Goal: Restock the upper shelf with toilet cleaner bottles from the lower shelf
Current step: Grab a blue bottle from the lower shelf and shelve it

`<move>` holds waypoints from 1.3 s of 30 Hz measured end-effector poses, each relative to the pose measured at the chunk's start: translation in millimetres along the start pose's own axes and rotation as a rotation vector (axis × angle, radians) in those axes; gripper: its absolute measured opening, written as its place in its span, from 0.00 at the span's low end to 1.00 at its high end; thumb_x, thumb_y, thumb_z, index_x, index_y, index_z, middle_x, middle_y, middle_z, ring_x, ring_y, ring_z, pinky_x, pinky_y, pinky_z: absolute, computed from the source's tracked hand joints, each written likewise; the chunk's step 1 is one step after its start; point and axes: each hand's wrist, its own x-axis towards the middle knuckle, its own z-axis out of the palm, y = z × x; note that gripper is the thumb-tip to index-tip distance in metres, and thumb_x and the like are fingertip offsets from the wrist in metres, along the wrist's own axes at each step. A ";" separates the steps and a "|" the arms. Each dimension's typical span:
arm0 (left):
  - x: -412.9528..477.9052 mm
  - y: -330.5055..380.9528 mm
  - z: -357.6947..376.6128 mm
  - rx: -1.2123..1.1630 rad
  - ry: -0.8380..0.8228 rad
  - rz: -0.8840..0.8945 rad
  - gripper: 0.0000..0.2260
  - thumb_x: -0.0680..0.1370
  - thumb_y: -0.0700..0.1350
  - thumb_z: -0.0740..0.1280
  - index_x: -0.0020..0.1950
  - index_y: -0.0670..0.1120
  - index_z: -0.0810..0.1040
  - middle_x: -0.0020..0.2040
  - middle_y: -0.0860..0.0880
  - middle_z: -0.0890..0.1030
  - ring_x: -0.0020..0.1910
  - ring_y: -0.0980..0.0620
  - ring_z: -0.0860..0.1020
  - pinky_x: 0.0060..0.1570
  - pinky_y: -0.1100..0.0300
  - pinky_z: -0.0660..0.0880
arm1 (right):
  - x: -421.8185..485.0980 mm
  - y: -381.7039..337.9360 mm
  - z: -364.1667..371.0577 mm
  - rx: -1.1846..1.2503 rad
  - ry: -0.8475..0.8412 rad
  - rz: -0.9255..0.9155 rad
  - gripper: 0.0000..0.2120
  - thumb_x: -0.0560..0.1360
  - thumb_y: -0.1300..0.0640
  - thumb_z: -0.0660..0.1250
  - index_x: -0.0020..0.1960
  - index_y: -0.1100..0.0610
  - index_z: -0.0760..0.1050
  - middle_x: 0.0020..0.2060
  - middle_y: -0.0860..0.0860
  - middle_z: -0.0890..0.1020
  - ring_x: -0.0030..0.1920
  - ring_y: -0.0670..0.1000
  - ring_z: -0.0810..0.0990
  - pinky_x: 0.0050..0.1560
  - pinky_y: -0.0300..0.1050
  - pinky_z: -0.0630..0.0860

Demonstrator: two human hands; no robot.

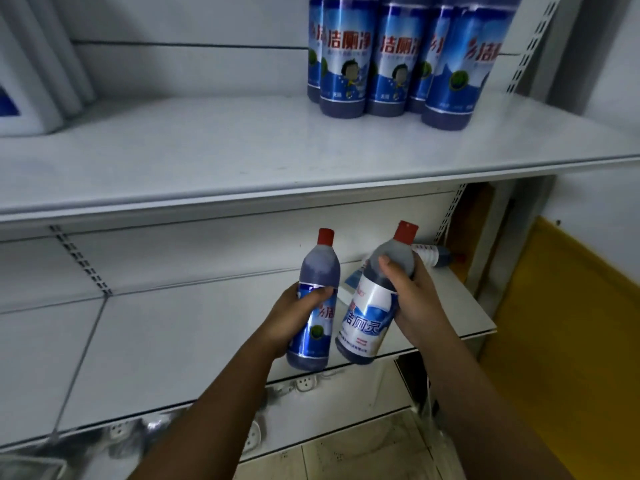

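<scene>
Over the lower shelf [173, 341], gripped a left bottle [320, 268] round its label with the curled fingers of the left hand [294, 317], and a right bottle [367, 306] round its shoulder with those of the right hand [412, 296]; held both roughly upright, side by side. Saw a lying bottle [431, 254] just beyond the right fingers, and standing bottles [388, 57] on the upper shelf [242, 161] well above both.

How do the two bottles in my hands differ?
The left-hand bottle has a mostly blue label; the right-hand bottle has a mostly white one. The left-hand bottle stands nearly upright, gripped at mid-body; the right-hand bottle tilts, gripped at its shoulder. Both have red caps and dark liquid.
</scene>
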 end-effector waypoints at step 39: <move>-138.7 233.3 64.1 0.019 0.220 0.769 0.16 0.78 0.54 0.67 0.63 0.56 0.67 0.54 0.51 0.80 0.49 0.52 0.82 0.47 0.56 0.81 | -124.6 -217.0 -14.6 0.033 -0.007 -0.461 0.11 0.76 0.56 0.69 0.53 0.45 0.69 0.48 0.51 0.81 0.38 0.47 0.85 0.34 0.42 0.81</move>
